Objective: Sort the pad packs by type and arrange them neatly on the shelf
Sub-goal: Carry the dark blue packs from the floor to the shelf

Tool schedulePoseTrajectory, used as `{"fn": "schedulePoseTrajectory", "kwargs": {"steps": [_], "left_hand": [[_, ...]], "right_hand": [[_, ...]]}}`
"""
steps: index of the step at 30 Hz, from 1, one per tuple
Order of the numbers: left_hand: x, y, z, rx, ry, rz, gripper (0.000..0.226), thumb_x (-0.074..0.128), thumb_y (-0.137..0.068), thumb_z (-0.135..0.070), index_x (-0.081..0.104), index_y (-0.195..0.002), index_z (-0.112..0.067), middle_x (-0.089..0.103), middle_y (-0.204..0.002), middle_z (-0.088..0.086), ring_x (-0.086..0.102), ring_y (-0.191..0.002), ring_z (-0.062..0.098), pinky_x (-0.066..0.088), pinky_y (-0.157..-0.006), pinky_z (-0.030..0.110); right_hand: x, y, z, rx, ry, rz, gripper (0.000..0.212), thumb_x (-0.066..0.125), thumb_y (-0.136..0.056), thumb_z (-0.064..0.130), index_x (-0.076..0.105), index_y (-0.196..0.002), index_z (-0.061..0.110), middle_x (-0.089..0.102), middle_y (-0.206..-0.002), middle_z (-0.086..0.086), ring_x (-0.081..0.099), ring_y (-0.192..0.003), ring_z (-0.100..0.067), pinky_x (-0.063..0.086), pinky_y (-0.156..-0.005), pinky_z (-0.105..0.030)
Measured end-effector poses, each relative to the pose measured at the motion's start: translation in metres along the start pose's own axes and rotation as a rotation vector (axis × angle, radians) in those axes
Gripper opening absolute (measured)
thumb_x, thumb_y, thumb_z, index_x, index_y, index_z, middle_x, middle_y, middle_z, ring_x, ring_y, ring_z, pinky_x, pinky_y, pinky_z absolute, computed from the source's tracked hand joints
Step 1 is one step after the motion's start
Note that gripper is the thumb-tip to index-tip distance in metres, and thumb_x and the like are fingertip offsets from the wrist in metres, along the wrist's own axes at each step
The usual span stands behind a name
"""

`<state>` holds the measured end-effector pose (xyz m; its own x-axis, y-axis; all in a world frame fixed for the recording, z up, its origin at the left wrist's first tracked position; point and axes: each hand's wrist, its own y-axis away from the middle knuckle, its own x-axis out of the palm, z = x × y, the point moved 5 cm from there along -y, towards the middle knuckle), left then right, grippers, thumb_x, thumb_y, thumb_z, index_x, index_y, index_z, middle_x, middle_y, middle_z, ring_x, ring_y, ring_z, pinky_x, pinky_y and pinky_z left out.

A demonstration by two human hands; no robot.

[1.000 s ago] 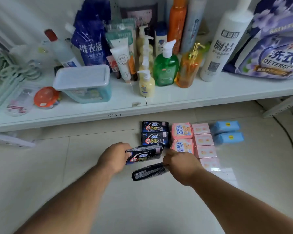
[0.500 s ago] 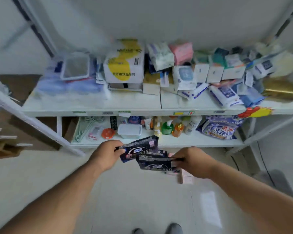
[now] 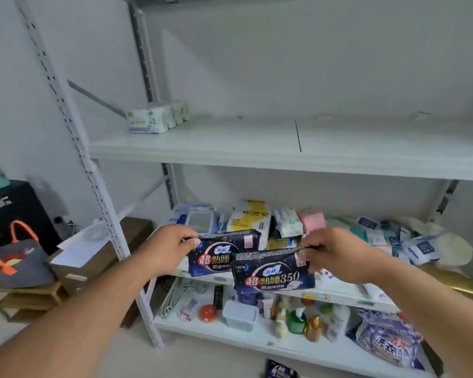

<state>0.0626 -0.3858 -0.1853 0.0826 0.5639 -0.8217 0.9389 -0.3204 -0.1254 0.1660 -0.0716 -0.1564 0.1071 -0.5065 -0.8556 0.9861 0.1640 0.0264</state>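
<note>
My left hand [image 3: 167, 251] pinches the top edge of a dark navy pad pack [image 3: 216, 253]. A second, identical navy pad pack [image 3: 273, 274] hangs in front of it, pinched at its top right corner by my right hand [image 3: 336, 255]. Both packs are held up in front of the middle shelf. On the upper white shelf [image 3: 230, 144], at the far left back, stands a row of white and purple pad packs [image 3: 156, 118]. Another navy pack [image 3: 280, 369] lies on the floor at the bottom edge of the view.
The middle shelf holds a jumble of boxes and tissue packs [image 3: 287, 222]. Bottles [image 3: 296, 320], a lidded tub [image 3: 239, 315] and a detergent bag [image 3: 388, 342] fill the bottom shelf. A white upright post [image 3: 93, 175] stands left. Cardboard boxes [image 3: 93, 257] and a grey bag [image 3: 19, 260] sit beside it.
I have stood up from the floor with both navy packs. The view has risen from the floor rows to the upper shelf, and the packs now hang upright side by side.
</note>
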Motion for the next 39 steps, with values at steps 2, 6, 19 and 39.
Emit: {"fn": "schedulePoseTrajectory", "kwargs": {"steps": [2,6,19,39], "left_hand": [[-0.031,0.002,-0.016,0.006,-0.036,-0.054,0.016,0.058,-0.098,-0.024,0.071,-0.092,-0.019,0.069,-0.086,-0.001,0.063,-0.08,0.017,0.048,-0.073,0.03],[-0.089,0.001,-0.043,0.037,-0.087,-0.142,0.02,0.053,-0.1,-0.024,0.068,-0.091,-0.014,0.067,-0.087,0.002,0.061,-0.083,0.018,0.046,-0.071,0.027],[-0.249,-0.083,-0.019,0.153,0.004,-0.363,0.011,0.06,-0.096,-0.025,0.07,-0.094,-0.02,0.063,-0.096,-0.008,0.064,-0.083,0.016,0.057,-0.083,0.043],[-0.34,-0.348,0.027,0.301,-0.078,-0.376,0.008,0.064,-0.094,-0.025,0.069,-0.088,-0.024,0.068,-0.085,-0.004,0.062,-0.071,0.012,0.048,-0.061,0.027]], "right_hand": [[-0.025,-0.004,0.02,-0.043,-0.004,-0.046,0.019,0.059,-0.1,0.026,0.072,-0.088,0.019,0.075,-0.073,0.005,0.071,-0.07,-0.001,0.057,-0.071,-0.029],[-0.064,-0.017,0.057,-0.114,0.003,-0.127,0.024,0.056,-0.101,0.028,0.065,-0.08,0.019,0.071,-0.069,0.007,0.068,-0.063,-0.001,0.056,-0.07,-0.036],[-0.121,-0.113,0.172,-0.148,0.035,-0.313,0.021,0.056,-0.101,0.025,0.07,-0.085,0.026,0.074,-0.07,0.002,0.07,-0.068,-0.01,0.054,-0.077,-0.037],[-0.18,-0.334,0.198,0.003,0.046,-0.537,0.021,0.059,-0.099,0.023,0.071,-0.081,0.026,0.074,-0.067,0.002,0.07,-0.063,-0.008,0.054,-0.079,-0.032]]}}
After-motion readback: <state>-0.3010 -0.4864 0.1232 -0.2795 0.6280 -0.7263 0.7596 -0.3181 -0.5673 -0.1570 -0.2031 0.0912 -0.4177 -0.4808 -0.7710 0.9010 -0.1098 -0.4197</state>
